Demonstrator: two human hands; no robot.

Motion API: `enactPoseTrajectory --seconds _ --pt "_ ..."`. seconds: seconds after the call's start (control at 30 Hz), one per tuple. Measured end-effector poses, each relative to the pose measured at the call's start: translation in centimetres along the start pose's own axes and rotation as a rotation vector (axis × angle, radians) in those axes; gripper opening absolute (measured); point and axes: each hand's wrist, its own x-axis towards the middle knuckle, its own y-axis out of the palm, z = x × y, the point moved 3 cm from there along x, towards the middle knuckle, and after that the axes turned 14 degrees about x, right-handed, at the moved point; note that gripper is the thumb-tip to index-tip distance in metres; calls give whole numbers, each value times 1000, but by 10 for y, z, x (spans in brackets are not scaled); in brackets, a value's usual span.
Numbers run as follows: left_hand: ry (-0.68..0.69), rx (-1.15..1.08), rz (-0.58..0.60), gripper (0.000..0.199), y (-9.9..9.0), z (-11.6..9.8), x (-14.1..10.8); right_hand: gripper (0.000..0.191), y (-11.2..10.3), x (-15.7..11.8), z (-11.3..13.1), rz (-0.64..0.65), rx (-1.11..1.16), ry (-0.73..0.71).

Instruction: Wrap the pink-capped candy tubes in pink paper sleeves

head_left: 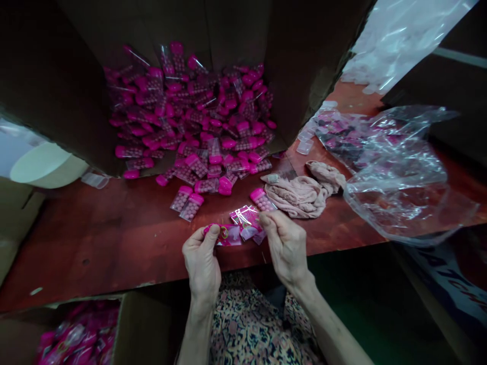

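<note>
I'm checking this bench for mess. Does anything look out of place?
Several pink-capped tubes lie scattered on the red tabletop, outside the cardboard box, close to the left hand and right hand; they look spilled.

No text can be read on the pink packets [190, 116] or the skewed banner [441, 279].

Packing workshop on my screen right now! Straight ahead of the fingers [268, 219], a big open cardboard carton [236, 30] is spilling a heap of pink-capped packs [190, 116] onto a rough red-brown workbench [95, 228]. Down below and left of the fingers, a second carton [144, 324] sits stuffed with pink packets [79, 329]. Off to the right, a clear plastic bag [403, 187] lies on the bench. Bulk stock in cartons, all around one work surface: this is a packing bench.
</note>
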Motion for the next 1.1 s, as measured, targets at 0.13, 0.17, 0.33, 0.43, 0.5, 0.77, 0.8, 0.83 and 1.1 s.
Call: enactPoseTrajectory --seconds 0.13,0.17,0.33,0.43,0.5,0.77,0.8,0.83,1.1 --pt "-34 -64 -49 24 -3 -4 2 28 -9 25 -17 -55 -399 -134" --pt "-45 -82 -54 24 -3 -5 1 30 -8 28 -20 -45 -481 -162" --pt "-104 -177 -63 30 -4 -12 -1 30 -6 28 -27 -48 -483 -201" --pt "-140 -215 -44 32 -4 -14 1 21 -11 22 -25 -85 -402 -198" --pt "-156 -228 -36 31 -4 -14 1 17 -14 18 -21 -126 -346 -185" --pt "-137 -189 -65 30 1 -10 0 16 -4 -6 15 -2 669 408" --pt "-124 -180 -71 30 1 -9 0 16 -2 -9 18 -13 721 438" --pt "-111 -173 -76 30 1 -9 0 16 -1 -10 21 -25 757 454" --pt "-34 -139 -98 23 3 -9 -1 15 3 -13 21 14 821 511"
